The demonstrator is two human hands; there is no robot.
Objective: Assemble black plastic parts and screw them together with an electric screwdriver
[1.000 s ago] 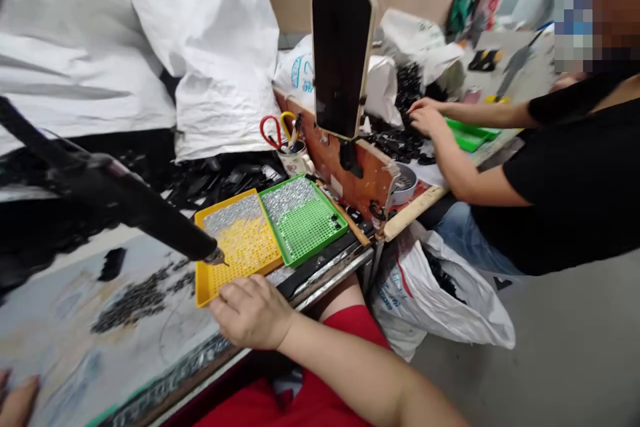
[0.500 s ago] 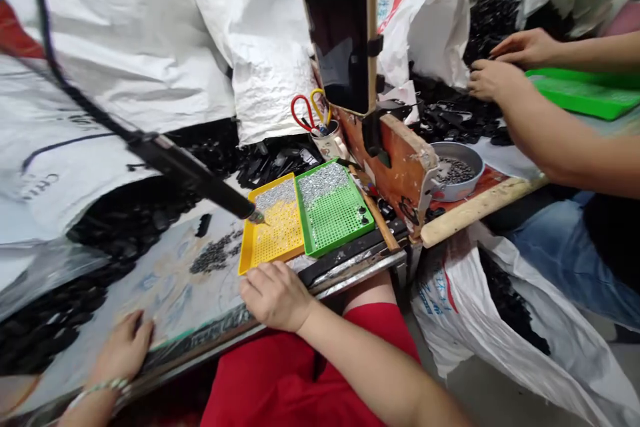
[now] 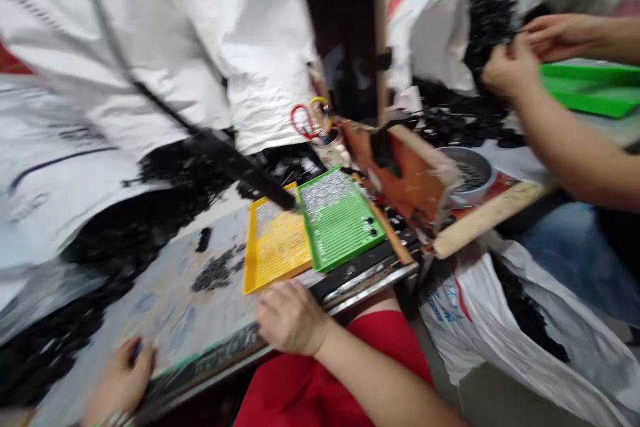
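My right hand point(image 3: 291, 315) rests on the table's front edge with its fingers curled in, just below a yellow tray point(image 3: 276, 245) of small silver parts. A green tray point(image 3: 341, 219) with the same parts lies beside it on the right. My left hand point(image 3: 121, 375) sits at the lower left table edge, blurred, with something small and dark at its fingertips. A hanging black tool point(image 3: 240, 170) points its tip at the seam between the two trays. A scatter of small black parts point(image 3: 216, 271) lies left of the yellow tray.
A co-worker's hands point(image 3: 510, 63) work at the upper right over black parts, by another green tray point(image 3: 590, 87). A phone on a stand point(image 3: 345, 47), a cup with scissors point(image 3: 320, 130), a metal bowl point(image 3: 467, 173), white sacks point(image 3: 165, 47) and floor bags point(image 3: 500, 320) surround the bench.
The view swung left and down and is now blurred. The hanging tool's tip drifted right, from the yellow tray toward the green one. My left hand came into view at the table edge.
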